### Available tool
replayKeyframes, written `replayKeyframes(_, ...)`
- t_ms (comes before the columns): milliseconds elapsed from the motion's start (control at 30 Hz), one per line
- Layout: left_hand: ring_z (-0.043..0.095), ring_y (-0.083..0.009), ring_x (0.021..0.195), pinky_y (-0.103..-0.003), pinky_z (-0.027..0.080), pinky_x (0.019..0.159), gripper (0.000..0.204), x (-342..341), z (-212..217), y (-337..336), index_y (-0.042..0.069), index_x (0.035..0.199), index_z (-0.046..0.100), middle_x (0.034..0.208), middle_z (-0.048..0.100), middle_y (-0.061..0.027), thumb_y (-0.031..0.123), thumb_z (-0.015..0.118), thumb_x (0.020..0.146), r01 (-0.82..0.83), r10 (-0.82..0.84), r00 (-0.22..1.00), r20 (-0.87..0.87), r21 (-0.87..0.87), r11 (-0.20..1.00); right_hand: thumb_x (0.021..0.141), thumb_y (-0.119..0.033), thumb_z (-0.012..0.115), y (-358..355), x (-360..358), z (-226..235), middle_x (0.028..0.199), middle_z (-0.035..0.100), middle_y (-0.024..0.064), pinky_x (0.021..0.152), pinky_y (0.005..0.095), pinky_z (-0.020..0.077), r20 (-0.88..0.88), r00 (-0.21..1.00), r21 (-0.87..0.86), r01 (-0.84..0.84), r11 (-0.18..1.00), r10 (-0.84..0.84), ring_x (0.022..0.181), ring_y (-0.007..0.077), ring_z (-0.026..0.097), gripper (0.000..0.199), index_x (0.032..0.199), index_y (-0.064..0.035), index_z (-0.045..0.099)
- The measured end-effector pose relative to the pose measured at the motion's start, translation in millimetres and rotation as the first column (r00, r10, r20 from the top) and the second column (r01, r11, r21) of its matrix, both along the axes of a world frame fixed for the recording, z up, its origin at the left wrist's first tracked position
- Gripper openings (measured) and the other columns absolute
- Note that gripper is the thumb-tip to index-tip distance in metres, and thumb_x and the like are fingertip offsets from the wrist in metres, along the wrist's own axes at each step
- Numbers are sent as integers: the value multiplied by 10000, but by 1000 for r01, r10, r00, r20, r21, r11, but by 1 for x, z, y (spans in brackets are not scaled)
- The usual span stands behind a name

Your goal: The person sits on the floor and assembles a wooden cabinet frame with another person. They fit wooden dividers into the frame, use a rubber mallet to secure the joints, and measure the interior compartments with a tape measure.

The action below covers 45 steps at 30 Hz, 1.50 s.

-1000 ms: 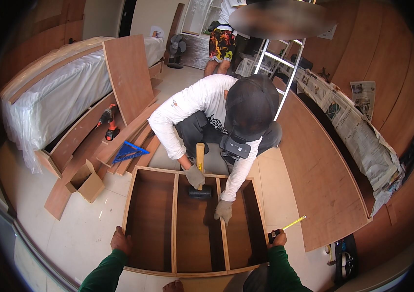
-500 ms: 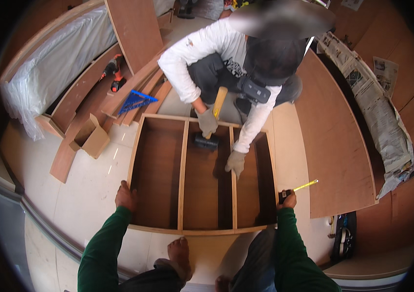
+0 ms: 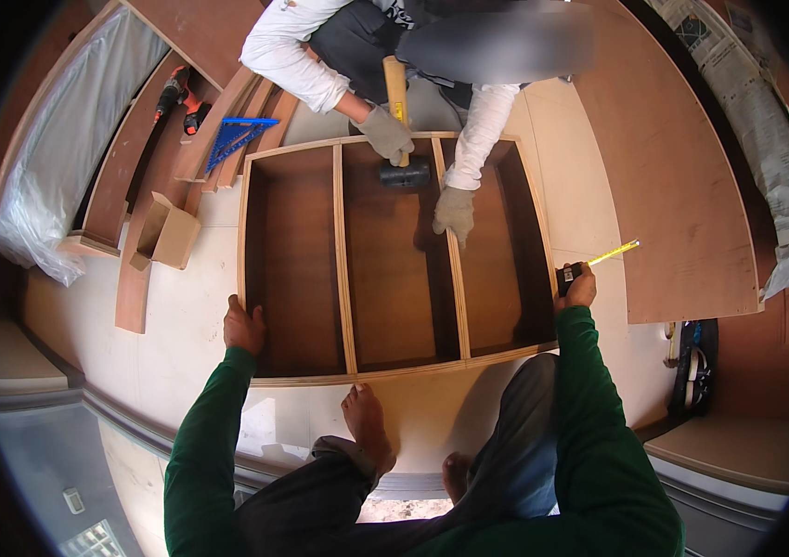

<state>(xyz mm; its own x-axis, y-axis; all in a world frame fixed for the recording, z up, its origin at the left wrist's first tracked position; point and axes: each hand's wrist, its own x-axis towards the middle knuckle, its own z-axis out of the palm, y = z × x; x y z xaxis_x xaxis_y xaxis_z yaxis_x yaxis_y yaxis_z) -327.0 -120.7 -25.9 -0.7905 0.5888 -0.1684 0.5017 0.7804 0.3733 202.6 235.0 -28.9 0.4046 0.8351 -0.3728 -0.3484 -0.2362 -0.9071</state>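
A shallow wooden cabinet box (image 3: 402,371) with two dividers lies on the floor in front of me. My left hand (image 3: 244,327) grips its left side wall near the front corner, fingers curled over the edge. At the right wall, my right hand (image 3: 580,288) holds a black tape measure (image 3: 568,275) against the box, its yellow blade a little way out to the right. Across from me a crouching person's gloved hand (image 3: 387,136) holds a mallet (image 3: 404,174), black head low over the middle compartment. That person's other gloved hand (image 3: 454,217) rests on the right divider.
Left of the box are an open cardboard box (image 3: 172,237), a blue triangular square (image 3: 235,139), wood strips (image 3: 132,302) and a cordless drill (image 3: 188,104). A large wood panel (image 3: 682,204) lies right. My bare foot (image 3: 367,422) is close to the box's front edge.
My view has tilted down, so the box and the other person sit higher in the picture. Both my hands keep their holds; the mallet stays over the middle compartment.
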Motion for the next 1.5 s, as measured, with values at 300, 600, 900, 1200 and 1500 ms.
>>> replayKeyframes(300,423,-517,1296,-575,388,1050,899,13,62,1,14,1505,132,1422,364,-369,572,537,928,104,-92,995,47,-505,857,972,-185,538,-5,-24,6,728,549,44,502,276,465,40,995,236,76,969,-88,567,140,521,134,970,-54,514)
replayKeyframes(600,564,-298,1226,-352,434,1045,692,124,154,-58,-5,1380,503,1332,581,-204,516,590,933,237,398,606,689,-633,737,981,-254,541,-3,-22,4,767,588,58,568,286,466,296,949,129,72,989,-108,611,140,540,210,981,-45,565)
replayKeyframes(900,680,-182,742,-393,598,727,487,107,247,-17,5,1360,532,1072,708,-164,360,492,1028,350,391,301,870,-482,803,994,-315,530,-13,-22,8,804,607,59,679,291,492,400,913,172,7,985,-76,708,139,572,278,1042,-42,552)
replayKeyframes(1200,623,-305,1121,-399,494,949,586,35,173,-24,10,1230,625,1154,675,-199,526,517,974,27,-46,986,161,118,993,992,-316,529,-18,-31,23,778,601,57,629,287,480,475,880,168,-67,983,-21,680,145,567,298,1063,-27,547)
replayKeyframes(1500,620,-457,1036,-530,487,881,479,109,23,-13,13,1079,631,1021,663,-281,432,406,1015,-95,91,995,50,80,992,984,-249,538,-13,-40,1,726,567,35,530,260,423,360,932,280,-62,958,-45,589,111,505,225,1027,-29,544)
